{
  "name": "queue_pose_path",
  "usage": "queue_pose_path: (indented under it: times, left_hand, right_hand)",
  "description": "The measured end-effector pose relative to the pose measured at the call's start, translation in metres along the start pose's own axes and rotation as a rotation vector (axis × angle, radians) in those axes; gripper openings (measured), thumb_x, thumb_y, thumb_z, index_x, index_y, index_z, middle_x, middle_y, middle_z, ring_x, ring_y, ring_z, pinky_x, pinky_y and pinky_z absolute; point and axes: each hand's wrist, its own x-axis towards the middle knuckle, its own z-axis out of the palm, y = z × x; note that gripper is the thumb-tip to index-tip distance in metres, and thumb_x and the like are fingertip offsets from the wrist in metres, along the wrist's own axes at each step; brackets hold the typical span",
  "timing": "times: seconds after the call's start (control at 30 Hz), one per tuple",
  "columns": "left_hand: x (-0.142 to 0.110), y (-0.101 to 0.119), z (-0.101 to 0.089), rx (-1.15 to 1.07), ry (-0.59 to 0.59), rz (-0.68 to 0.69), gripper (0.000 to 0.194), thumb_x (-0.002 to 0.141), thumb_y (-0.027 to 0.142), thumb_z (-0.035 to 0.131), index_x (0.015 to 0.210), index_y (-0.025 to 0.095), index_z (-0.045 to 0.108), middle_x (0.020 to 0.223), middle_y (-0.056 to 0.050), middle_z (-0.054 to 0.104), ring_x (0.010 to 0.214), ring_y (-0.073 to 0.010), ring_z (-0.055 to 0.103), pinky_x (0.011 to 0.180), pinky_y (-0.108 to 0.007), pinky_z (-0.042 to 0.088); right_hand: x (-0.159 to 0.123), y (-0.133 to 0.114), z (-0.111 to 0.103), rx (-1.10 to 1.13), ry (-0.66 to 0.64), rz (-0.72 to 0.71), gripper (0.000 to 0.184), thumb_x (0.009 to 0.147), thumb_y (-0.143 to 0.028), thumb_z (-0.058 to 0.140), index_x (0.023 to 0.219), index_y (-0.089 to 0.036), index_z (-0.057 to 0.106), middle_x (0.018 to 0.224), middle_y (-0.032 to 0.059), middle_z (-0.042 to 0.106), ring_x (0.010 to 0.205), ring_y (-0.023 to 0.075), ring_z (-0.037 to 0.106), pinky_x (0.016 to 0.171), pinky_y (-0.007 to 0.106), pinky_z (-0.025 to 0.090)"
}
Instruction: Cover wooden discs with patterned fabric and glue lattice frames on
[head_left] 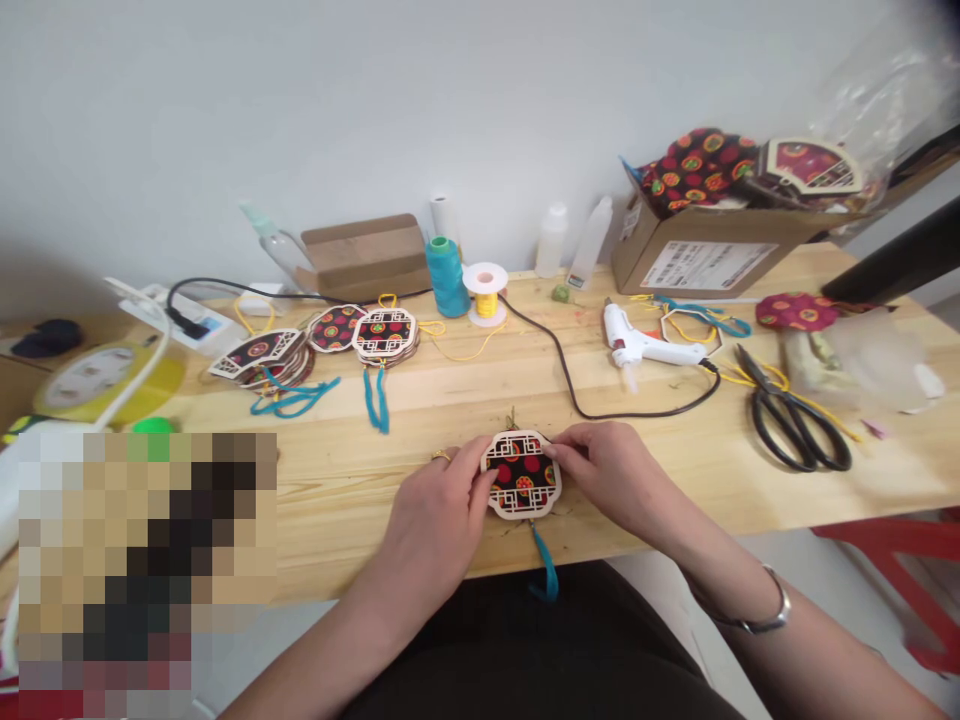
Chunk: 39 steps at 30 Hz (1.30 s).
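Near the table's front edge lies a lattice-framed ornament (523, 475), a pale wooden frame over dark fabric with red and orange patterns. My left hand (442, 500) grips its left side, thumb on the front face. At its upper right edge, the thumb and fingers of my right hand (607, 460) pinch the frame. A teal cord (546, 565) hangs from the ornament's bottom over the table edge. Short brownish strands stick out at its top. The undersides of the fingers and the back of the ornament are hidden.
Finished-looking ornaments (385, 335) with teal cords lie back left. Behind stand a teal thread cone (447, 278) and a yellow thread spool (486, 300). On the right are a white glue gun (645, 345) with black cable, black scissors (799, 420) and a cardboard box (697, 250). Pixelation covers the lower left.
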Motion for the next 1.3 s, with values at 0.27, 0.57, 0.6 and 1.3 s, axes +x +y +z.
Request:
queue_pose_path:
  times: [0.27,0.57,0.6,1.3]
  left_hand:
    - [-0.001,0.003,0.001,0.083,-0.033,0.023,0.029,0.089,0.018,0.052,0.118,0.021,0.054,0.093,-0.005,0.068,0.075,-0.0204,0.064,0.067,-0.035,0.052]
    - [-0.002,0.003,0.003,0.152,-0.027,0.052,0.027,0.090,0.020,0.051,0.116,0.020,0.055,0.093,-0.006,0.065,0.075,-0.0207,0.062,0.066,-0.036,0.052]
    - [-0.002,0.003,0.003,0.159,-0.016,0.054,0.027,0.089,0.020,0.051,0.116,0.020,0.055,0.093,-0.006,0.065,0.076,-0.0207,0.062,0.066,-0.036,0.052]
    - [-0.002,0.005,0.007,-0.044,0.035,0.432,0.026,0.090,0.017,0.052,0.114,0.011,0.058,0.119,-0.014,0.062,0.116,-0.0242,0.054,0.098,-0.045,0.049]
  right_hand:
    - [-0.004,-0.003,0.003,-0.040,0.040,0.005,0.023,0.086,-0.025,0.054,0.075,-0.019,0.073,0.071,0.0056,0.072,0.062,0.0161,0.061,0.058,0.027,0.038]
    - [-0.006,-0.007,0.003,-0.111,0.050,0.010,0.025,0.088,-0.026,0.052,0.081,-0.017,0.074,0.076,0.0085,0.074,0.068,0.0196,0.065,0.060,0.028,0.041]
    - [-0.006,-0.007,0.003,-0.115,0.051,0.011,0.025,0.088,-0.026,0.052,0.081,-0.017,0.074,0.076,0.0086,0.074,0.068,0.0197,0.065,0.060,0.028,0.041]
    - [-0.022,0.009,0.012,-0.178,0.241,-0.677,0.028,0.089,-0.023,0.055,0.115,-0.013,0.060,0.118,0.0120,0.062,0.106,0.0248,0.049,0.093,0.042,0.046]
